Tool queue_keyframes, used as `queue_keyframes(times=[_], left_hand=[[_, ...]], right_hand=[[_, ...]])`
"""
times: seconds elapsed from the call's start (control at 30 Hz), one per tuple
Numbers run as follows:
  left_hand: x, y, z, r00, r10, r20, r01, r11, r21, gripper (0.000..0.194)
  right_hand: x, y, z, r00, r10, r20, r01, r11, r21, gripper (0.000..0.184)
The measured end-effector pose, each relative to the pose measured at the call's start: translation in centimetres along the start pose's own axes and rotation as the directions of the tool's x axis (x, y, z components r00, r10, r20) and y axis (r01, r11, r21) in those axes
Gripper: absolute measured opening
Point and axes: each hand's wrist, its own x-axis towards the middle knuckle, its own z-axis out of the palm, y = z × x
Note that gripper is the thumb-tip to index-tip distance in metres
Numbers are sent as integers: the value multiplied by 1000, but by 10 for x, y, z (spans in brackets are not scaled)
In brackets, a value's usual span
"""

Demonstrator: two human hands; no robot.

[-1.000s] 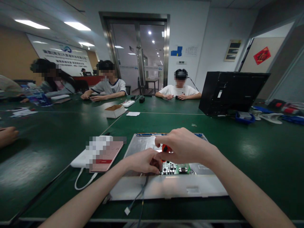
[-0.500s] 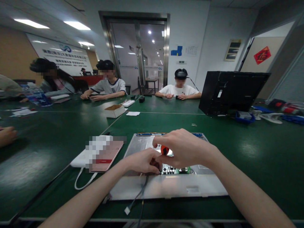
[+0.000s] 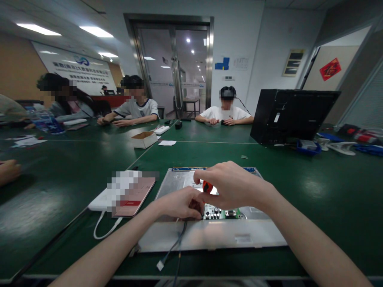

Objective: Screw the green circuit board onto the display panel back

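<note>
Circuit board point(image 3: 218, 213) lay on a pale metal panel point(image 3: 221, 236) on the green table point(image 3: 344, 191), with the left hand point(image 3: 181, 203) bent over its left end, though whether those fingertips pinched anything could not be told. Above that same end, the right hand point(image 3: 231, 181) held an orange-and-black handle point(image 3: 207, 186) between thumb and curled fingers, its lower part hidden by the hands. Dark cables point(image 3: 181, 236) ran from beneath the left hand over the panel's near edge, one ending in a white plug point(image 3: 160, 265).

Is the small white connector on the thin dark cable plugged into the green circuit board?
No, the connector lies free past the near edge of the silvery flat panel, away from the board.
</note>
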Motion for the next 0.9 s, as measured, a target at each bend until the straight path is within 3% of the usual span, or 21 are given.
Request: queue_keyframes(times=[0.17, 0.4, 0.73, 0.9], left_hand=[[-1, 1, 1, 1000, -9, -3, 9, 1000, 13, 8], [0, -2, 1, 1000, -19, -4, 20, 999, 33, 8], [-2, 2, 2, 1000, -4, -21, 5, 999, 45, 5], [0, -3, 2, 1000, -4, -11, 5, 999, 42, 7]], right_hand=[[2, 3, 4, 1000, 19, -16, -20, 997, -74, 14], [0, 0, 0, 1000, 4, 8, -4, 1000, 10, 26], [2, 1, 3, 1000, 7, -13, -7, 999, -41, 7], [1, -2, 0, 1000, 11, 4, -11, 1000, 0, 23]])
